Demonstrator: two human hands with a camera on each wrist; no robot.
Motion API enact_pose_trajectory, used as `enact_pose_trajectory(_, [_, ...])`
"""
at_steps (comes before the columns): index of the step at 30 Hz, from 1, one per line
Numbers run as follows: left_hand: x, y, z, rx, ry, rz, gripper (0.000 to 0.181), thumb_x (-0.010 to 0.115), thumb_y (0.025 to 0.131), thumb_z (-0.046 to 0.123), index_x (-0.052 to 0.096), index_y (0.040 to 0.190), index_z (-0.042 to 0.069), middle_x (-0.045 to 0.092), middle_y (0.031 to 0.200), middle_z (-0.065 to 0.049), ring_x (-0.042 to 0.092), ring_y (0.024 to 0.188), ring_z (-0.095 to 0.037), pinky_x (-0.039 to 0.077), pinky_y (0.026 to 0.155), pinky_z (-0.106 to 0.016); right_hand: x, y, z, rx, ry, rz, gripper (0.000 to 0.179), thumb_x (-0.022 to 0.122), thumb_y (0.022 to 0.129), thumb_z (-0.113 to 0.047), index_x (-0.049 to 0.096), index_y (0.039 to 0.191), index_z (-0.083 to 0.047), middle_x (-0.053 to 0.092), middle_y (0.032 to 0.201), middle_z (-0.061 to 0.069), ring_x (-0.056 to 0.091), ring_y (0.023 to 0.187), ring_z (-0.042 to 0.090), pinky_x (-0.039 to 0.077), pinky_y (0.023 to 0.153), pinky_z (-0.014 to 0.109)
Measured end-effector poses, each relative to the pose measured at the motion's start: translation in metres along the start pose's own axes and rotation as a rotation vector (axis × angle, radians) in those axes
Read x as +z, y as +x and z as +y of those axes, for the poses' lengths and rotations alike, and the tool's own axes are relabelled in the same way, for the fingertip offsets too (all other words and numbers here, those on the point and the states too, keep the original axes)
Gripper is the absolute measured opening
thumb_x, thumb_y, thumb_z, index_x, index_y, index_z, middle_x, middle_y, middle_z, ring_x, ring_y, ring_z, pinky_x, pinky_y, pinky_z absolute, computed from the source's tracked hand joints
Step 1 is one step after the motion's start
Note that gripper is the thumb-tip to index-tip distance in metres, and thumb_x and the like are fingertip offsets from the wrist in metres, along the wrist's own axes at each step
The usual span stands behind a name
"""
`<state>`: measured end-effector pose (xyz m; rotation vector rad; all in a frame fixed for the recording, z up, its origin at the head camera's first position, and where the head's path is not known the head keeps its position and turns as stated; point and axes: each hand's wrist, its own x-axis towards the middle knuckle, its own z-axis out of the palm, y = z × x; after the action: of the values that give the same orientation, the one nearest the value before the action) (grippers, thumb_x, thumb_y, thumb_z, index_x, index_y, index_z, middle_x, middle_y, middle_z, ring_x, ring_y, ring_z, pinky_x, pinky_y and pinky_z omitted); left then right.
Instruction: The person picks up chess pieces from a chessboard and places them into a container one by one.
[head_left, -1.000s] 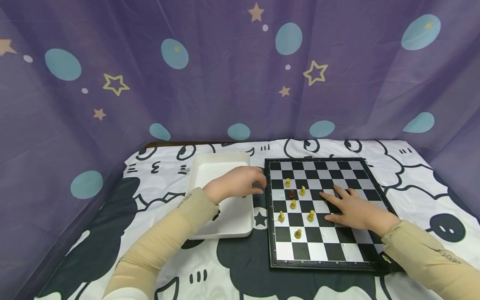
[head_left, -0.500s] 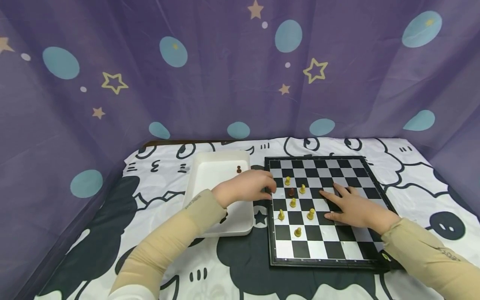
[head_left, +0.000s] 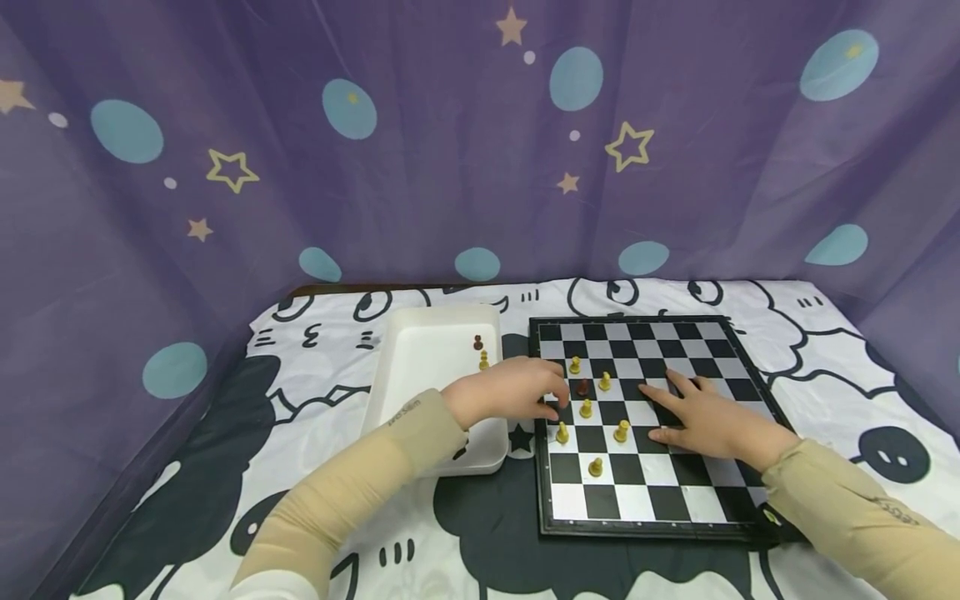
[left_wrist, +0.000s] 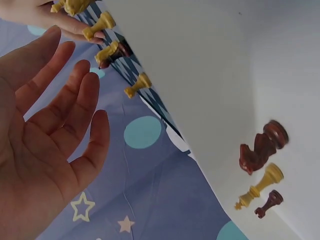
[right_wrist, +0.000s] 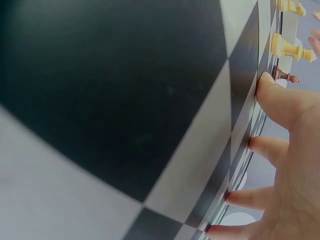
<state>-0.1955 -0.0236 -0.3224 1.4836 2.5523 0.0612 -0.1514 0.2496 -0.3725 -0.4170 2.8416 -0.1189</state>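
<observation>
My left hand [head_left: 513, 390] hovers over the left edge of the chessboard [head_left: 645, 527], close to a yellow chess piece [head_left: 562, 432]. In the left wrist view its fingers [left_wrist: 85, 102] are loosely bent, with nothing between them. On the board's right half rests my right hand [head_left: 708, 421], fingers spread, the fingertips touching the squares in the right wrist view. Several yellow pieces stand between the hands, among them one near the middle [head_left: 587, 408] and one closer to the right thumb [head_left: 622, 431]. A single dark red piece [head_left: 583, 387] stands among them.
Left of the board lies a shallow white tray [head_left: 420, 350]. It holds dark red pieces [left_wrist: 269, 203] and a yellow piece [left_wrist: 260, 187]; my left forearm covers part of it. A cartoon-print cloth [head_left: 405, 517] covers the table, and a purple curtain [head_left: 450, 167] hangs behind.
My left hand has moved right from above the tray to the board's left edge, uncovering a dark red and a yellow piece in the tray. My right hand has stayed still.
</observation>
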Motion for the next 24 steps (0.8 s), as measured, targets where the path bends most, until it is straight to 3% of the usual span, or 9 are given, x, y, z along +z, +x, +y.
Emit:
enact_pose_trajectory(14, [0.010, 0.006, 0.005, 0.024, -0.005, -0.026, 0.020, 0.072, 0.081, 0.023, 0.070, 0.101, 0.020, 0.062, 0.103, 0.005, 0.059, 0.092, -0.007, 0.047, 0.081, -0.018, 0.002, 0.000, -0.001, 0.001, -0.006, 0.000, 0.080, 0.049, 0.079, -0.069, 0.039, 0.142, -0.021, 0.026, 0.145, 0.031, 0.026, 0.124, 0.063, 0.039, 0.084, 0.071])
enact_pose_trajectory(24, [0.013, 0.007, 0.005, 0.050, 0.005, -0.019, 0.012, 0.071, 0.082, 0.022, 0.072, 0.094, 0.021, 0.062, 0.096, 0.007, 0.054, 0.079, -0.004, 0.043, 0.070, -0.014, 0.003, 0.001, 0.001, -0.004, -0.008, 0.012, 0.081, 0.049, 0.079, -0.069, 0.038, 0.142, -0.020, 0.026, 0.145, 0.031, 0.026, 0.124, 0.062, 0.038, 0.084, 0.071])
